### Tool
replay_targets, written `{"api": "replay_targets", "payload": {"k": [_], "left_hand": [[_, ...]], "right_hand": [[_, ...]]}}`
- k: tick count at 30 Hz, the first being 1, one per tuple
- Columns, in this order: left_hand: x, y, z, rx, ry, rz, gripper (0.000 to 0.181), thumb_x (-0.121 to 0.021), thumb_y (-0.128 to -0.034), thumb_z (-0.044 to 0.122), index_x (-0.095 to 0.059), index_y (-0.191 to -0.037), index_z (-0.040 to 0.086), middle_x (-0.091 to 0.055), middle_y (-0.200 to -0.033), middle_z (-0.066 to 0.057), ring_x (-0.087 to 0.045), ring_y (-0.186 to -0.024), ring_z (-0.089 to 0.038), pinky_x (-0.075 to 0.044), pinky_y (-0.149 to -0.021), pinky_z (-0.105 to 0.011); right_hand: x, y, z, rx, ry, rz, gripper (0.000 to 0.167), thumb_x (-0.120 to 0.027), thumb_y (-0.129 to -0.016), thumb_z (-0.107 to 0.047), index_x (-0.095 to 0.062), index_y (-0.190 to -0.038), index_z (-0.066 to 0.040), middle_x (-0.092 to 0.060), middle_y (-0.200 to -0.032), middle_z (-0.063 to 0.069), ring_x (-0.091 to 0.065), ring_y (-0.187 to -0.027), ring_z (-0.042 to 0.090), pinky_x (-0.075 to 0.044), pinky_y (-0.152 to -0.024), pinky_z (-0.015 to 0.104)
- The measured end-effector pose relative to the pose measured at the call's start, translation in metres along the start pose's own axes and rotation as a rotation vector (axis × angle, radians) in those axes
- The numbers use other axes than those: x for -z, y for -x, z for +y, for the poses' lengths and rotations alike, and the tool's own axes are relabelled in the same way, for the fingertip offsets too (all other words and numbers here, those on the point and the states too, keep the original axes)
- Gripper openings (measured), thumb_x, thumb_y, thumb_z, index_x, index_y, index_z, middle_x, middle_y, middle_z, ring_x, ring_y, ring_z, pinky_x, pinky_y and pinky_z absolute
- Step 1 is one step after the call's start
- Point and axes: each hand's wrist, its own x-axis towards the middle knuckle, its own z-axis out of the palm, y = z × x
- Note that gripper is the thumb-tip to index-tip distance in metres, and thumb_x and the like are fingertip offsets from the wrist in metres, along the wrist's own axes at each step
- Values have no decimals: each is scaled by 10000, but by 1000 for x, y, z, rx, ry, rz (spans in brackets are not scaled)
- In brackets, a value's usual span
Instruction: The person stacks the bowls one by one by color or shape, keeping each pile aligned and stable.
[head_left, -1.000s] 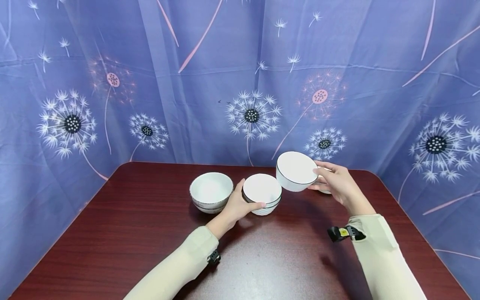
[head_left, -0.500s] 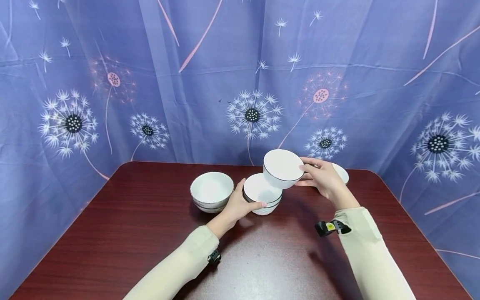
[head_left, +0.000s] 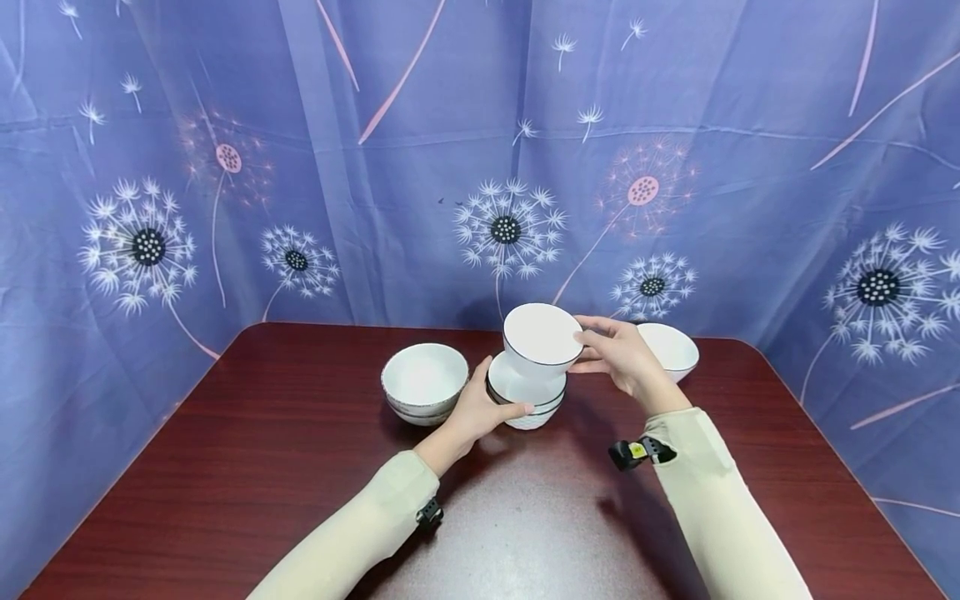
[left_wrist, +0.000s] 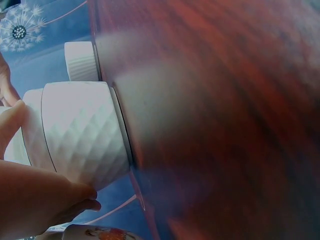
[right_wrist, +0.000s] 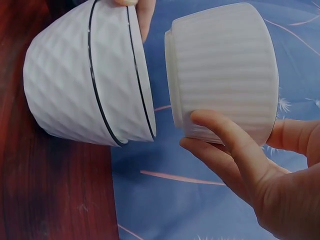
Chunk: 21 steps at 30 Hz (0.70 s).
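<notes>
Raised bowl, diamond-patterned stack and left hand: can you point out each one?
Raised bowl (right_wrist: pixel 225 72): right wrist view, on its ribbed outer wall.
Diamond-patterned stack (right_wrist: pixel 72 80): right wrist view, on its outer wall.
Left hand (head_left: pixel 472 412): head view, on its back.

Head view looking forward and down, wrist views close, turned sideways (both sharing stacked bowls (right_wrist: pixel 75 82))

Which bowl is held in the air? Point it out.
The ribbed bowl in the right hand; the diamond-patterned stack, leftmost pair and far-right bowl all stand on the table.
</notes>
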Motion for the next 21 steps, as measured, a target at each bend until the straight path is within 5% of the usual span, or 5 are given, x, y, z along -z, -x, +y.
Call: {"api": "replay_targets", "payload": {"k": [21], "left_hand": [[1,0,0,10,-1,-17,1095,-868,-710,261,-167,-1541,125,-318,-1520,-124,-284,-1395,-281,-264,-1115,-492]], "right_hand": [[-12,0,10,-19,52,-20,486,-515,-960,-6,-371,-1411,109,-637,-958,56,-665,-749,134,-573,-759,400]]}}
